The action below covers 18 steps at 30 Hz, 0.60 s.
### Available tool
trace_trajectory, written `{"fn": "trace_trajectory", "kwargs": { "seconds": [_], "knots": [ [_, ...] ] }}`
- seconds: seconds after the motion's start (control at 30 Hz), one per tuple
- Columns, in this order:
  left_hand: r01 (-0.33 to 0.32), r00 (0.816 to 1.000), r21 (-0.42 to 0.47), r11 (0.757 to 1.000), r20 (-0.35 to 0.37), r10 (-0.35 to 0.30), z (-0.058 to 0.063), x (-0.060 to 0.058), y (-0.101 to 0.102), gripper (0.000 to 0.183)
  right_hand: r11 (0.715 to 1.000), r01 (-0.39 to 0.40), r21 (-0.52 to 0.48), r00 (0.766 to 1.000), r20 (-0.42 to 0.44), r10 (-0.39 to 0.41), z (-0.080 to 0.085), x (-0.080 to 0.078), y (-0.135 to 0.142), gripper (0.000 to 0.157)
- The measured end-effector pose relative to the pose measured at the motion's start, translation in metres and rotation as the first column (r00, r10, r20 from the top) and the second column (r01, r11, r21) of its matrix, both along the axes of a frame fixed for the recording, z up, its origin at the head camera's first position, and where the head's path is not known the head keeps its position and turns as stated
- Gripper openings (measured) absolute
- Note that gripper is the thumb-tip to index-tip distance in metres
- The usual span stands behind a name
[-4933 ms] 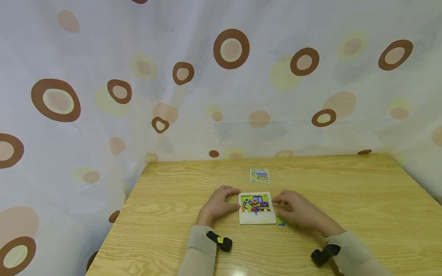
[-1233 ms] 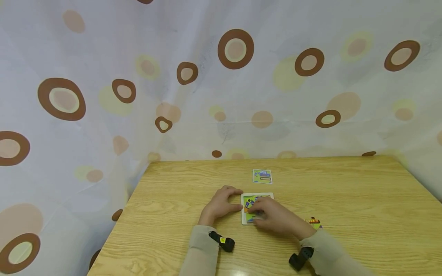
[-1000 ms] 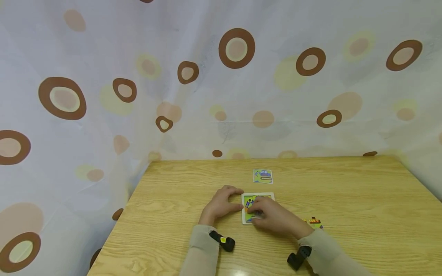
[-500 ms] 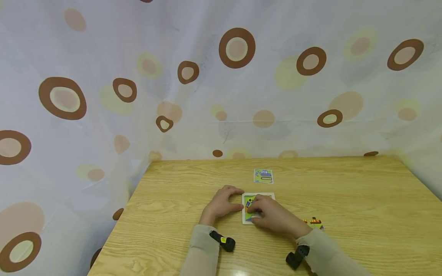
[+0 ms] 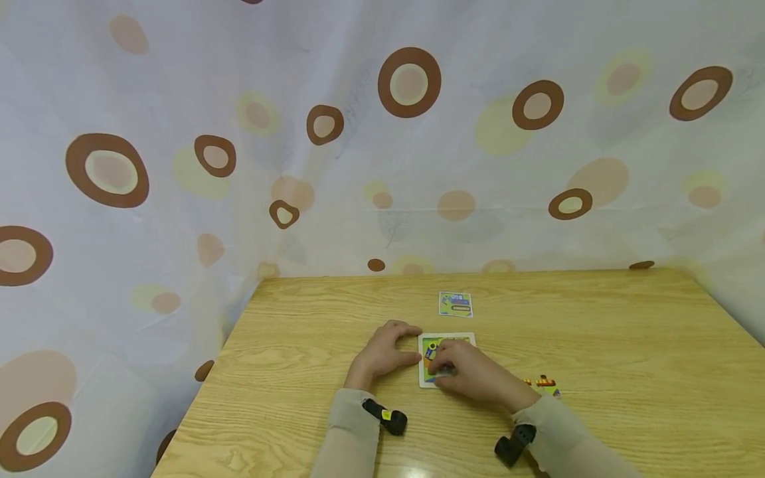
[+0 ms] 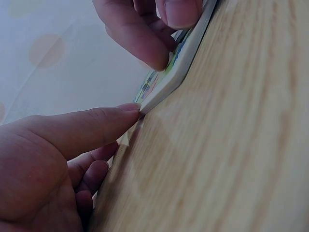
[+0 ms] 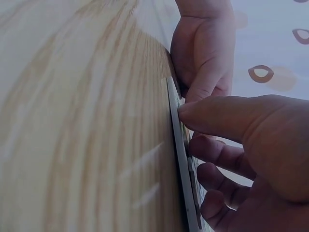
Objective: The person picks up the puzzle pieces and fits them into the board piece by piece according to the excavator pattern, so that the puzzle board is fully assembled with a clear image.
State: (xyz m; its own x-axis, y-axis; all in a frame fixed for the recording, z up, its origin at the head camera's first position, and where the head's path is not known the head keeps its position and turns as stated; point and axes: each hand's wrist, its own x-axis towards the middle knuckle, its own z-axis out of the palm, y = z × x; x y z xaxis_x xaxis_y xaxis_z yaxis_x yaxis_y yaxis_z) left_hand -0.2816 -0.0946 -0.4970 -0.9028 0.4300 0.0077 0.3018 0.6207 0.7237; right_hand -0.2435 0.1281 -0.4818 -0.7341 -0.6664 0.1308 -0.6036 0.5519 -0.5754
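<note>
A square puzzle board (image 5: 475,338) with a pale frame lies flat on the wooden table. Inside it is a colourful picture in green, blue and yellow. My left hand (image 5: 382,352) touches its left edge, thumb and index finger spread apart. Over the board, my right hand (image 5: 472,373) has its thumb and fingers bent around a green puzzle piece (image 5: 431,377) at the lower left. That hand hides most of the picture. In the left wrist view, the left thumb (image 6: 91,126) lies against the board's corner. The right wrist view shows the right thumb (image 7: 212,115) at the board's near rim.
Loose puzzle pieces (image 5: 542,384) lie on the table (image 5: 627,345) right of the board, partly behind the right forearm. A small picture card (image 5: 455,305) of a digger lies beyond the board. A patterned curtain (image 5: 335,53) hangs behind and beside the table.
Since the oldest frame, my right hand has moved left from beside the board to over its lower part, where a green piece now lies. In the last second it has shifted only slightly; my left hand stays put.
</note>
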Motion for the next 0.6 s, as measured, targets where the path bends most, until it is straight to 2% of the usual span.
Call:
{"fn": "trace_trajectory", "kwargs": {
  "seconds": [0.4,0.6],
  "knots": [
    [0.006,1.0,0.007,1.0,0.0,-0.006,0.003,0.001,0.0,0.046,1.0,-0.002,-0.013,1.0,-0.008,0.002,0.012,0.01,0.009,0.017],
    [0.005,1.0,-0.013,1.0,-0.003,-0.005,0.002,0.001,0.0,0.046,1.0,-0.002,-0.028,0.999,0.049,0.003,0.015,0.014,0.021,0.018]
  ]
}}
